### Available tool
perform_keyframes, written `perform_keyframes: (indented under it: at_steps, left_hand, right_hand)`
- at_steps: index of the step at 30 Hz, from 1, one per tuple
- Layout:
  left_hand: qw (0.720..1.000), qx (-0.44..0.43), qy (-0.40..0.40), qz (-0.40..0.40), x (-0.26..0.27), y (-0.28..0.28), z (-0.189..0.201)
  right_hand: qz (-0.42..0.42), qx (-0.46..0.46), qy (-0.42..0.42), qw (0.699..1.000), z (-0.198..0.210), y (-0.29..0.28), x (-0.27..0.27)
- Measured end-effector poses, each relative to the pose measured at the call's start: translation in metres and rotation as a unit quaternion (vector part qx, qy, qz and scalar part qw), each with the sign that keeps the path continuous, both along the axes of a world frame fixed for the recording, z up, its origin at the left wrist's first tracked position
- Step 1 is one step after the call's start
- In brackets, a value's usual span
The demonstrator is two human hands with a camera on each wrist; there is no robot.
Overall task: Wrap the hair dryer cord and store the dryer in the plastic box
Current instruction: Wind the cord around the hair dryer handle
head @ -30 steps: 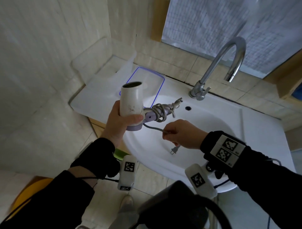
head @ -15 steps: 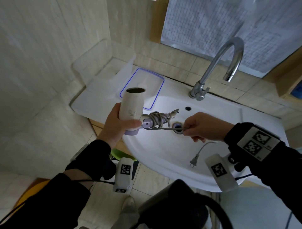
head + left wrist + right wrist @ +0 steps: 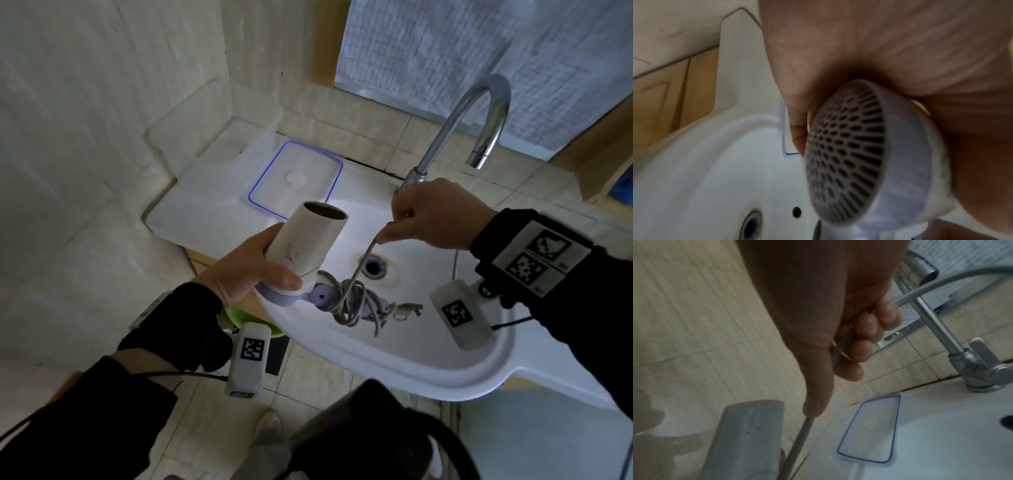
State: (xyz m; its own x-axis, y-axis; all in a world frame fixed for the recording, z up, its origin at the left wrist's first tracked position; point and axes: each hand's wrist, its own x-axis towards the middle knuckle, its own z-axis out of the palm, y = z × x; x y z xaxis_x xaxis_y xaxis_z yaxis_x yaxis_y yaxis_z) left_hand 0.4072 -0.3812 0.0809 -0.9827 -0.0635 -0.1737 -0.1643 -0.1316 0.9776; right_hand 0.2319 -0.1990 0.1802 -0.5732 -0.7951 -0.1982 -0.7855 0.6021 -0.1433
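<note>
My left hand (image 3: 246, 270) grips the white barrel of the hair dryer (image 3: 305, 240) over the sink, nozzle pointing up and away. In the left wrist view the dryer's grey intake grille (image 3: 846, 164) fills the frame under my palm. Its lilac folded handle (image 3: 323, 296) carries several loops of grey cord (image 3: 352, 301). My right hand (image 3: 428, 219) pinches the cord (image 3: 836, 352) and holds it taut above the handle, near the tap base. The clear plastic box (image 3: 219, 130) stands open at the back left, and its blue-rimmed lid (image 3: 296, 180) lies flat beside it.
A chrome gooseneck tap (image 3: 476, 113) rises behind my right hand. The white basin (image 3: 394, 359) with its drain (image 3: 376, 266) lies below the dryer. Tiled walls close in at left and back. A green object (image 3: 236, 317) shows under the counter edge.
My right hand has swung from below the dryer, out to the right, then up toward the tap, pulling the cord around the handle. The dryer has tilted and dropped slightly.
</note>
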Motion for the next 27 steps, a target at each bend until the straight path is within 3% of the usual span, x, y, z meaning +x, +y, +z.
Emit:
perform_keyframes:
  at_steps: [9, 21, 25, 27]
  left_hand:
    - [0.989, 0.147, 0.031, 0.002, 0.003, -0.017, -0.009]
    - [0.952, 0.299, 0.055, 0.037, 0.002, -0.029, -0.019]
    - [0.923, 0.371, 0.097, 0.027, -0.007, -0.012, -0.018]
    - [0.916, 0.388, 0.094, 0.049, -0.015, -0.001, -0.019]
  right_hand:
    - [-0.032, -0.033, -0.233, 0.972, -0.009, 0.005, -0.021]
    - [-0.046, -0.105, -0.357, 0.927, -0.03, 0.003, -0.031]
    - [-0.084, -0.179, -0.397, 0.896, -0.056, -0.005, -0.016]
    - [-0.17, -0.206, -0.428, 0.863, -0.078, -0.01, -0.005]
